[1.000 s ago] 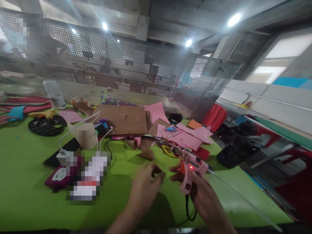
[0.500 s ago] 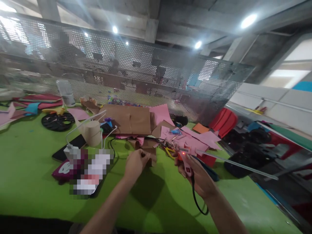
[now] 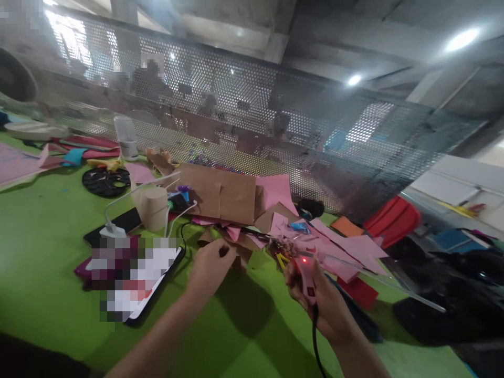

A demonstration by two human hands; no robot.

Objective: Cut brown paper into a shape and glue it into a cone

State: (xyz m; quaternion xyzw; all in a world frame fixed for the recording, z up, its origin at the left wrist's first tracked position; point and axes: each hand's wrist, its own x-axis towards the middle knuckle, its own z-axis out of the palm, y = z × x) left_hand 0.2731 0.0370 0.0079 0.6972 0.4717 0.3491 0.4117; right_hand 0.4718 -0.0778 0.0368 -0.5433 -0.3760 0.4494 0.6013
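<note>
My right hand (image 3: pixel 321 302) is closed round a pink hot glue gun (image 3: pixel 306 270) with a red light lit, a clear glue stick (image 3: pixel 394 290) jutting out behind it and a black cord (image 3: pixel 317 341) hanging down. My left hand (image 3: pixel 208 268) is closed in a pinch at the edge of a small brown paper piece (image 3: pixel 240 247) on the green table (image 3: pixel 43 252). The gun's tip points toward that pile of brown and pink scraps.
Brown paper sheets (image 3: pixel 220 197), pink paper (image 3: pixel 346 247), a brown paper roll (image 3: pixel 153 207), a phone (image 3: pixel 122 223), white cables and a black disc (image 3: pixel 105 181) lie on the table. A perforated metal screen (image 3: pixel 252 105) stands behind. Red and black items sit at right.
My left hand reached forward to the brown paper scraps and pinched there. My right hand carried the glue gun forward and left toward the pile. The view swung left.
</note>
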